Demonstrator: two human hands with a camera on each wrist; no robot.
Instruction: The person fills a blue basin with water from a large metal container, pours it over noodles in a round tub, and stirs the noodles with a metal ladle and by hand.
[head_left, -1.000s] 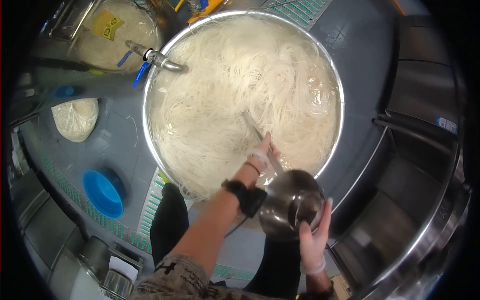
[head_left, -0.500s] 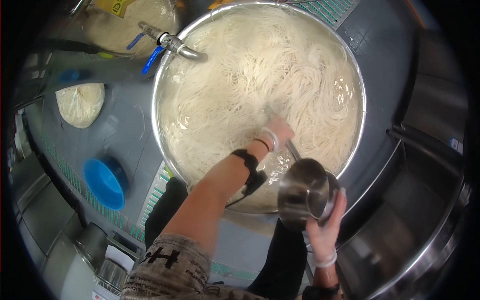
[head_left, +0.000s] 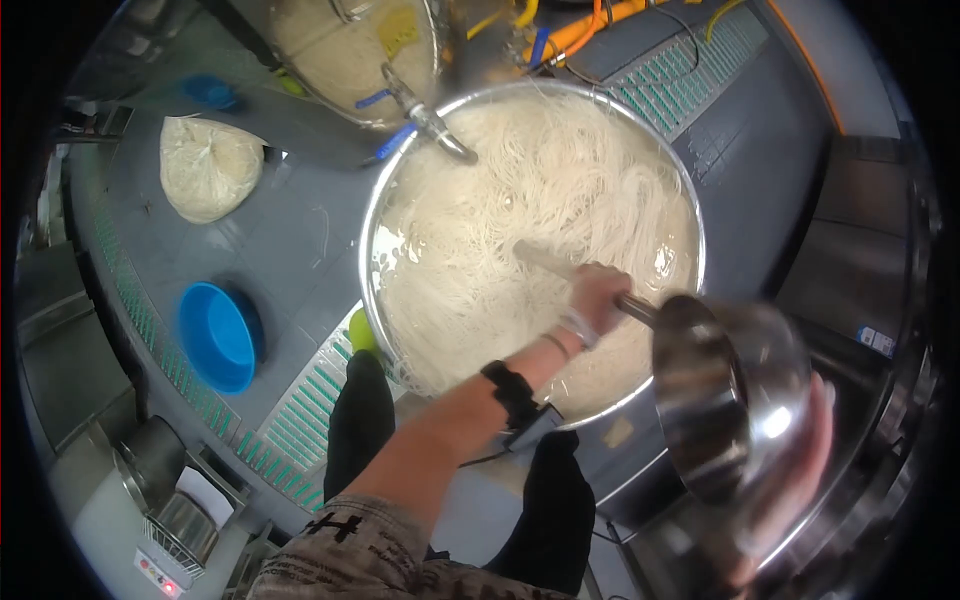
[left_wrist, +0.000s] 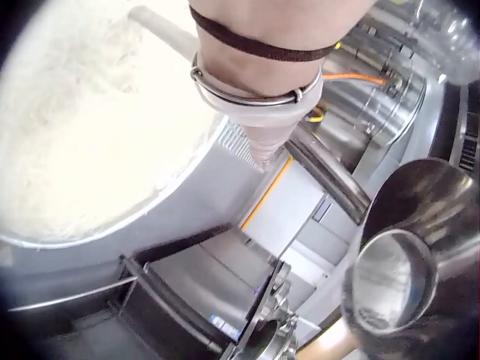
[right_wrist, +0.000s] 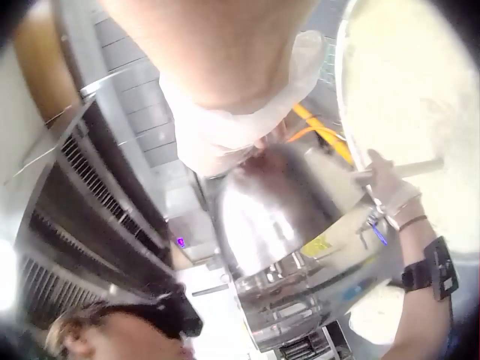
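two bare-armed hands work at a wide metal vat (head_left: 367, 240) filled with pale noodles (head_left: 490, 300) in liquid. little can be read: the sleeve (head_left: 350, 540), below the vat, bears a dark mark like an "h" over lines of small print too soft to make out. print on the yellow label (head_left: 398, 28), above the vat, and the blue-and-white sticker (head_left: 876, 341), well right of it, is illegible.

the left hand (head_left: 600, 300) is over the vat's right half, its grip closed round a long handle (head_left: 545, 259) whose pale end slants over the noodles. its other end runs to a steel vessel (head_left: 765, 390) just off the vat's lower right. the right hand (head_left: 800, 470) supports the vessel's outer side; blur and the metal hide most of its fingers, so i cannot tell how tight that grip is. whether the steel is one vessel or two nested is unclear, and glare washes out the noodles in both wrist views.

compared with half a second ago, the vessel has swung rightward, away from the vat's rim, and the handle lies flatter.
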